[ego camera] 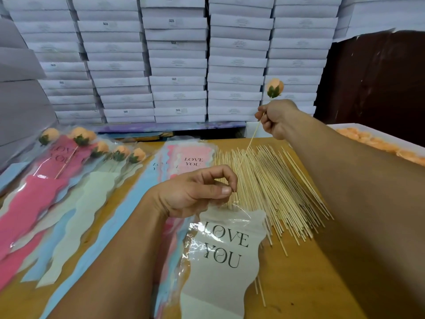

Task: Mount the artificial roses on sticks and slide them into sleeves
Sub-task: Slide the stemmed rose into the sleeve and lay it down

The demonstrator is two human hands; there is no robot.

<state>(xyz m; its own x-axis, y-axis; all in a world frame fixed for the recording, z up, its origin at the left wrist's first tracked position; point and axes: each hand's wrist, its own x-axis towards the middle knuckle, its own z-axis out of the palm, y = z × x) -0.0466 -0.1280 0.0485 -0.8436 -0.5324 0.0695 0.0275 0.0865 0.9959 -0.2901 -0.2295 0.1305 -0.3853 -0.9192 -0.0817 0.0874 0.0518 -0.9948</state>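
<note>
Left hand (193, 192) fingers pinch the clear mouth of a cream "LOVE YOU" plastic sleeve (220, 256), which holds nothing. Right hand (276, 118) fingers grip a thin wooden stick (247, 150) topped by a peach artificial rose (274, 88); its fingertips are hidden.

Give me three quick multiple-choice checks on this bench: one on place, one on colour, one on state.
1. Where does the loose pile of thin wooden sticks lie?
A. between the forearms
B. on the white boxes
C. far left

2. What colour is the rose bud on the stick held in the right hand?
A. red
B. peach-orange
C. white

3. What is the left hand doing?
A. lying flat
B. gripping sticks
C. pinching the clear sleeve with a cream LOVE YOU card

Answers: 1 A, the pile fans between both arms; 2 B, peach petals over green leaves; 3 C, thumb and finger meet on its top edge.
</note>
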